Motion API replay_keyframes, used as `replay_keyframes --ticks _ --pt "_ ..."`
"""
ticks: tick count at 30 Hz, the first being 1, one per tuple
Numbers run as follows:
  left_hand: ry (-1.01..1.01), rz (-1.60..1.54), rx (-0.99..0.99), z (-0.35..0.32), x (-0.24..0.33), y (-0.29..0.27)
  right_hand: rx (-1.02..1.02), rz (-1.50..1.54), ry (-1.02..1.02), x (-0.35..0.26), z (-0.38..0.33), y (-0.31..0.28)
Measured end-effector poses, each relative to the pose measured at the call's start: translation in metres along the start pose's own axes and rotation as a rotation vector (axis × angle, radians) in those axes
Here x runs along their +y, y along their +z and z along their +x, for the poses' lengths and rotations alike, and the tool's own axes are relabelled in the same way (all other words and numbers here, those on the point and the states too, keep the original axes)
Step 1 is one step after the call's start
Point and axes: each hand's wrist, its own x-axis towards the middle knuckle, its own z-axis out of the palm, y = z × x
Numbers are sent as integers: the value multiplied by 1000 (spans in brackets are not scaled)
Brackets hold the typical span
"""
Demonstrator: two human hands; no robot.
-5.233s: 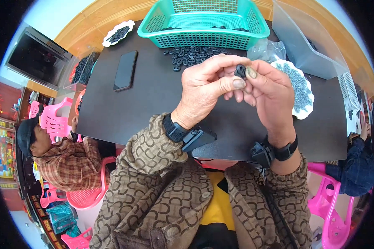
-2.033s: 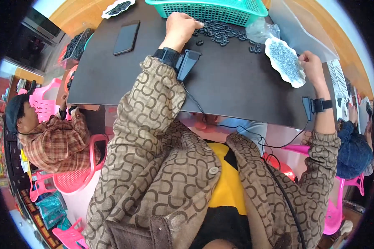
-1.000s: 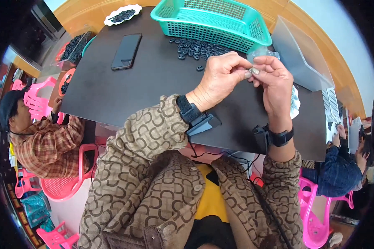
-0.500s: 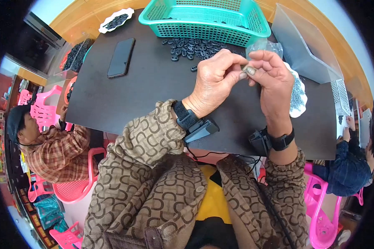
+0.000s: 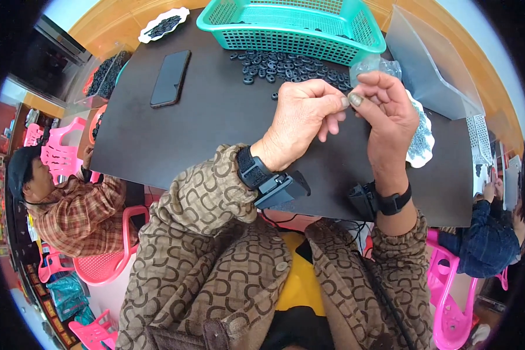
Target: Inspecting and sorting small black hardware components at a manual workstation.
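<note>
1. Broad dark table (image 5: pixel 227 134), its surface smooth and brown-black.
2. Green basket (image 5: pixel 286 51) at the far side: plastic, rectangular, with open lattice walls and a rolled rim.
3. Clear bin (image 5: pixel 429 79), far right: straight-sided, see-through, slightly cloudy plastic.
4. Left hand (image 5: pixel 297 119), above the table: thumb and forefinger drawn narrow at the tips, other fingers loosely bent.
5. Right hand (image 5: pixel 392 125), facing it: thumb and forefinger also narrow, their tips meeting or nearly meeting the left's. Whether anything sits between them, I cannot tell.
6. White plate (image 5: pixel 417 162) with a scalloped rim, right, partly behind the right hand.
7. Black phone (image 5: pixel 170 79), left: flat, glossy, round-cornered.
8. Black pieces (image 5: pixel 286 67), spread just before the basket: small rounded ovals, many showing holes.
9. Silvery bits (image 5: pixel 420 139), thin and tiny, heaped on the plate.
</note>
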Motion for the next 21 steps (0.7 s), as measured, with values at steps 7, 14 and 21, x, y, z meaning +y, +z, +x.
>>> replay_keyframes --ticks 7,14,21 --pt "-4 -104 -43 3 -1 -6 -58 -3 108 8 3 -4" --pt "4 -105 -18 4 3 -2 -138 -17 173 6 7 -10" --pt "20 -88 -30 2 3 -2 -183 136 275 6 10 -16"
